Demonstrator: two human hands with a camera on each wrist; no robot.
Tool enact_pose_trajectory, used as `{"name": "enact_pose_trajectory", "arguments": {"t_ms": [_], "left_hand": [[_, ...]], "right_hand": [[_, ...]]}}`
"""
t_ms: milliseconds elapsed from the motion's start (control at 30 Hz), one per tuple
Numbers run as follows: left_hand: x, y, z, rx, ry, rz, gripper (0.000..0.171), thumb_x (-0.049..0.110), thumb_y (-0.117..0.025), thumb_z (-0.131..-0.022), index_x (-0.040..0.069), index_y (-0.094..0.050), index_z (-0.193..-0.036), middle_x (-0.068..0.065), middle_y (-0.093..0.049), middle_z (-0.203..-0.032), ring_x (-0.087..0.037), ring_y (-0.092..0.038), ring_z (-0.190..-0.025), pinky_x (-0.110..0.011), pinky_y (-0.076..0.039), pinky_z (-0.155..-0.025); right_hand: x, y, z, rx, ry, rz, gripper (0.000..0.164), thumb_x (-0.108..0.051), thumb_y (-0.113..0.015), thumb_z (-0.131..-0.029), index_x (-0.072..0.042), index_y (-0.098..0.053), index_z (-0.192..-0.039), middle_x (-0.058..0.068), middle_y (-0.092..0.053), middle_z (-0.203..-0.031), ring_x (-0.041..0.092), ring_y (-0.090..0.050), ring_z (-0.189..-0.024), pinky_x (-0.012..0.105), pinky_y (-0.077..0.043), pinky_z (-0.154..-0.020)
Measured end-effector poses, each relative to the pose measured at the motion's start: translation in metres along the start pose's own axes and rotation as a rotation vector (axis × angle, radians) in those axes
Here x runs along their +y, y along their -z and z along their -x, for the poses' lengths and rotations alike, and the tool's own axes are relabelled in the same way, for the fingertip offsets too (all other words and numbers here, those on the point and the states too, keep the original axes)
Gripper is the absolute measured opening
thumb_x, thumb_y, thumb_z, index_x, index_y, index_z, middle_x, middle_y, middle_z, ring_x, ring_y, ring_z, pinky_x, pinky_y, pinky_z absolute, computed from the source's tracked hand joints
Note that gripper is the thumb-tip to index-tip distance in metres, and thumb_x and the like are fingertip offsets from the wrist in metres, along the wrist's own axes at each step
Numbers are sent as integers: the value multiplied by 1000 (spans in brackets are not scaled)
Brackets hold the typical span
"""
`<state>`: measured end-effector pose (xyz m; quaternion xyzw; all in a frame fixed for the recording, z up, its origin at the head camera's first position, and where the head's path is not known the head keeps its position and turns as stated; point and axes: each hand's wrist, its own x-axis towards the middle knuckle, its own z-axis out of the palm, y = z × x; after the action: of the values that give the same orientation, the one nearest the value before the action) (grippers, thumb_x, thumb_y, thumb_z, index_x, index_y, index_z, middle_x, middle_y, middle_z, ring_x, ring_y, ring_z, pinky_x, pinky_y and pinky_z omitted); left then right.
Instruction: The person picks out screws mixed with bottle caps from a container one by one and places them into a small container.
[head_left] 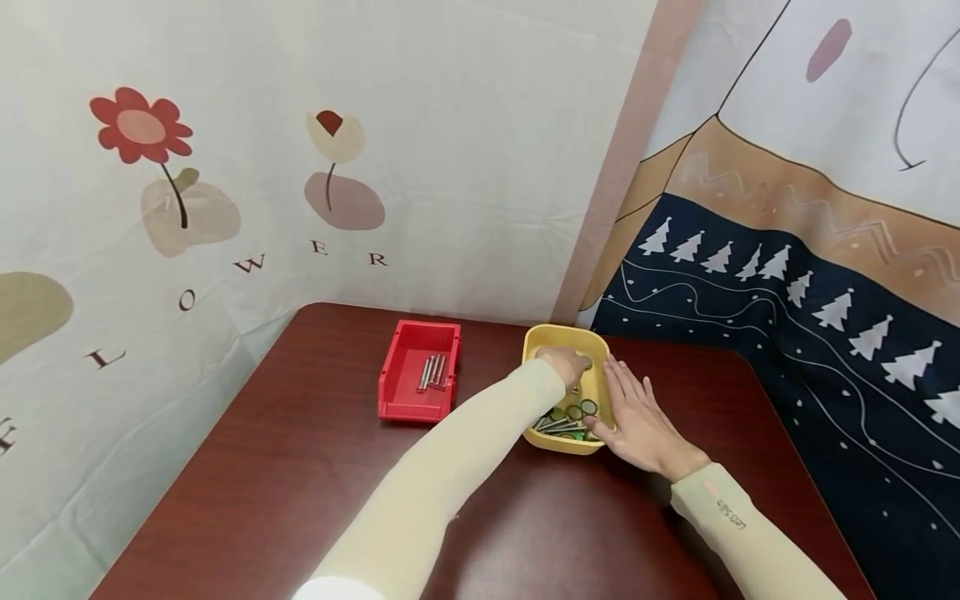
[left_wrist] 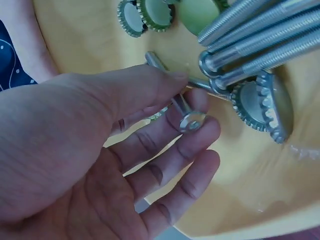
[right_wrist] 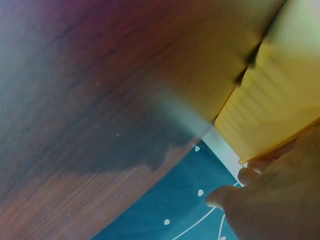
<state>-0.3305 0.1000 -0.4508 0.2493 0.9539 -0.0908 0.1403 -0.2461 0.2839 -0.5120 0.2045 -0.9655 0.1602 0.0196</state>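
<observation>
My left hand (head_left: 562, 364) reaches inside the yellow tub (head_left: 564, 336). In the left wrist view its thumb and index finger pinch a silver bolt (left_wrist: 185, 114), whose round socket head points toward the camera; the other fingers are loosely bent. Around it in the tub lie several long bolts (left_wrist: 265, 42) and bottle caps (left_wrist: 156, 12), some green. My right hand (head_left: 637, 421) rests against the tub's right side with its fingers fairly straight, the thumb over the rim. In the right wrist view most of that hand is cut off.
Left of the tub, a red bin (head_left: 395, 400) holds several silver bolts (head_left: 432, 372). Both containers stand near the far edge of the dark red-brown wooden table (head_left: 315, 483). Printed cloth (head_left: 465, 167) hangs behind the table and along its right side.
</observation>
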Motion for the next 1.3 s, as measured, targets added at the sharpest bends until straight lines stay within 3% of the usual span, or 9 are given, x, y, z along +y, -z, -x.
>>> {"name": "enact_pose_trajectory", "arguments": {"t_ms": [200,367,500,567,733,800,1067,1200,1300], "left_hand": [[-15,-34,-68,-58,-34,8,41,29,-66,-120,49,-68,-155,10,-78,-146,-7,-73,-120,-39,-68,-98],[-24,-29,-78,-94,-67,6,35,28,-68,-117,33,-72,-151,6,-77,-144,-10,-70,-120,-35,-63,-111],[-26,-17,-61,-74,-77,72,28,21,-78,-109,27,-77,-137,5,-77,-130,-12,-68,-113,-32,-60,-109],[-27,-4,-38,-57,-82,126,27,18,-80,-108,25,-77,-134,5,-77,-129,-12,-67,-113,-33,-59,-110],[-32,28,26,-23,-108,312,47,19,-79,-111,26,-70,-157,1,-72,-155,-12,-64,-133,-41,-58,-118],[-35,33,38,-5,-132,366,52,19,-78,-111,27,-68,-162,-1,-69,-161,-14,-63,-137,-41,-59,-118],[-48,32,50,54,-192,426,45,17,-79,-111,25,-70,-155,-5,-74,-151,-18,-63,-124,-28,-61,-98],[-51,29,52,67,-218,496,43,15,-78,-110,20,-70,-152,-8,-78,-122,-16,-67,-96,-23,-61,-75],[-54,25,54,87,-226,550,41,14,-78,-110,15,-69,-150,-5,-74,-102,-13,-67,-80,-20,-58,-68]], "right_hand": [[1,-1,0,-15,-7,3,104,-54,-66,-113,4,-17,-184,24,-15,-195,53,-15,-181,85,-15,-140],[1,1,1,-15,-13,5,104,-54,-67,-113,4,-17,-184,25,-15,-195,53,-14,-181,84,-15,-140],[1,1,1,-10,-17,3,104,-54,-67,-113,4,-17,-184,25,-14,-195,53,-13,-181,84,-14,-140],[0,1,1,-7,-13,4,104,-54,-66,-113,5,-17,-183,25,-15,-195,53,-14,-181,84,-15,-140],[0,0,1,-5,-4,8,102,-54,-65,-114,5,-19,-183,25,-17,-195,53,-15,-180,85,-16,-140],[0,1,0,-5,-3,8,102,-54,-65,-114,6,-18,-183,25,-16,-195,54,-15,-180,85,-16,-140],[0,3,-1,-13,-12,21,102,-53,-64,-115,5,-17,-183,25,-15,-195,54,-14,-180,85,-15,-140],[-1,2,0,-22,-20,16,102,-52,-64,-115,5,-16,-184,25,-15,-195,54,-13,-181,85,-14,-140],[-1,2,0,-25,-20,14,101,-53,-63,-115,4,-16,-184,25,-15,-195,54,-13,-181,85,-14,-140]]}}
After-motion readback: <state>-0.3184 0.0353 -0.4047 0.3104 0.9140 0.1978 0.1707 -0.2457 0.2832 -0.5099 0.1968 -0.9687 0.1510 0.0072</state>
